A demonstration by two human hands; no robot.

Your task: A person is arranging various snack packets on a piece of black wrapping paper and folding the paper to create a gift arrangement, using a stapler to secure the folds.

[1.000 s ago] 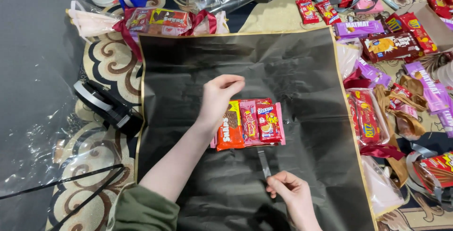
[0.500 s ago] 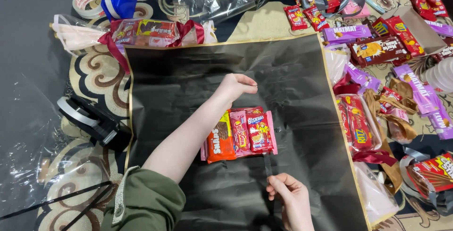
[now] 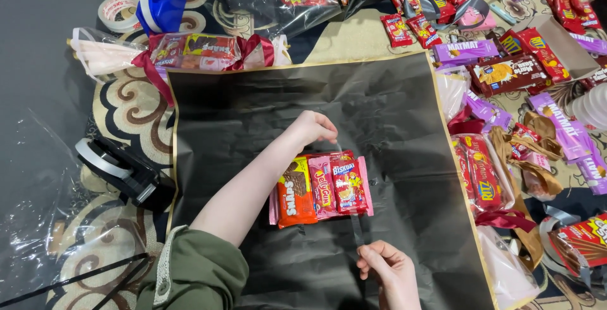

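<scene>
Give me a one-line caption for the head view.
Left hand and right hand stretch a clear tape strip across a row of snack packets on black wrapping paper.

Crinkled matt black paper sheet [image 3: 392, 114], glossy plastic snack packets [image 3: 322, 186]

My one view comes from the head camera, looking steeply down and forward over the black sheet [image 3: 392, 126], close above both my hands, snacks [image 3: 322, 186] near centre.
</scene>
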